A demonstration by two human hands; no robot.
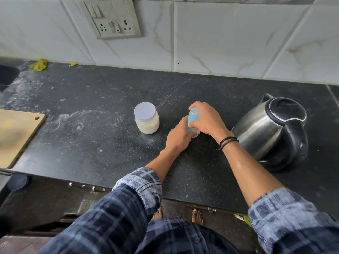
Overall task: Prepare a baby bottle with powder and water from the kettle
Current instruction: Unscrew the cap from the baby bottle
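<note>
A small baby bottle (pixel 193 117) with a blue top and clear cap stands on the black counter (pixel 110 140) near the middle. My left hand (pixel 178 135) grips its lower body from the left. My right hand (pixel 207 119) curls over its top from the right and hides most of it. A clear jar of pale powder (pixel 146 119) with a white lid, closed, stands just left of the bottle. A steel kettle (pixel 273 131) with a black lid and handle sits to the right, lid shut.
A wooden cutting board (pixel 16 132) lies at the counter's left edge. A sink corner (pixel 7 75) is at the far left, with a yellow cloth (pixel 39 64) behind it. A wall socket panel (pixel 111 21) sits above. White smears mark the counter left of the jar.
</note>
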